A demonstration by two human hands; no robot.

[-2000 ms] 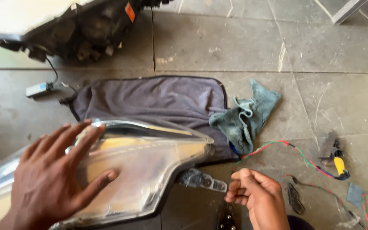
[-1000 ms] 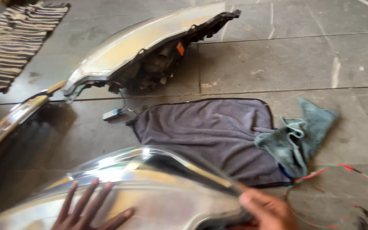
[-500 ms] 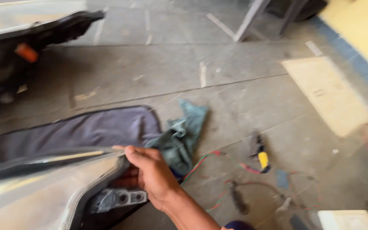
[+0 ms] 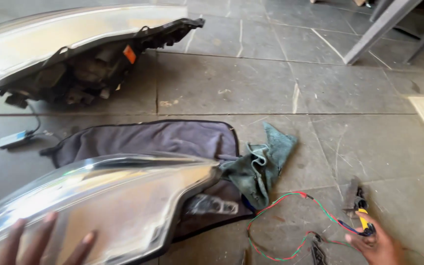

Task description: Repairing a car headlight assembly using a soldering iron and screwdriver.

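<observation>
A clear car headlight (image 4: 109, 201) lies across a dark purple cloth (image 4: 148, 140) on the tiled floor. My left hand (image 4: 40, 243) rests flat on its lens at the bottom left, fingers spread. My right hand (image 4: 376, 243), at the bottom right, has its fingers on a small yellow-handled tool (image 4: 364, 221) lying on the floor. Red and green wires (image 4: 290, 225) loop between the tool and the headlight.
A second headlight (image 4: 74, 49) with a black housing lies at the top left, a small box (image 4: 13, 139) wired to it. A teal rag (image 4: 261, 164) is crumpled beside the purple cloth. Metal frame legs (image 4: 384, 27) stand at the top right.
My right hand left the headlight's edge and moved right to the yellow-handled tool. The view swung back toward the left, and my left hand shows on the lens again.
</observation>
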